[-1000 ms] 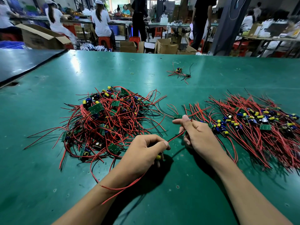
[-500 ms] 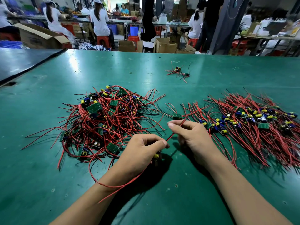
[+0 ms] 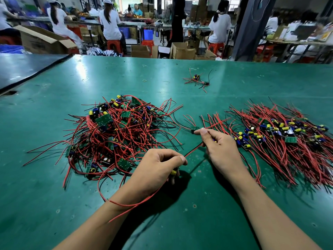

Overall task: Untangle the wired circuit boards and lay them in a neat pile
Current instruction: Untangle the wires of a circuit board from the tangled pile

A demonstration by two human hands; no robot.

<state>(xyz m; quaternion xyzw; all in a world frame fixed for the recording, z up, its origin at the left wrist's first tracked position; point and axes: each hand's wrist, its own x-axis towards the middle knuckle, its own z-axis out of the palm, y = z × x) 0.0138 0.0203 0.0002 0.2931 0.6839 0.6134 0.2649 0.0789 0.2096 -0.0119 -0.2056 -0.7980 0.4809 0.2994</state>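
With the left hand [image 3: 158,168] gripping a wired board [image 3: 173,172] and the right hand [image 3: 219,149] pinching its red lead [image 3: 193,151] taut between them, a harder pull may drag the tangled heap [image 3: 117,134] beyond the left hand along.

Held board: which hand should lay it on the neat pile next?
Right, probably: the right hand pinches its red wire beside the neat pile; the left hand holding the board sits nearer the tangled heap.

tangled heap [image 3: 115,134] left, laid-out pile [image 3: 281,139] right, hands between, stray board [image 3: 197,80] behind
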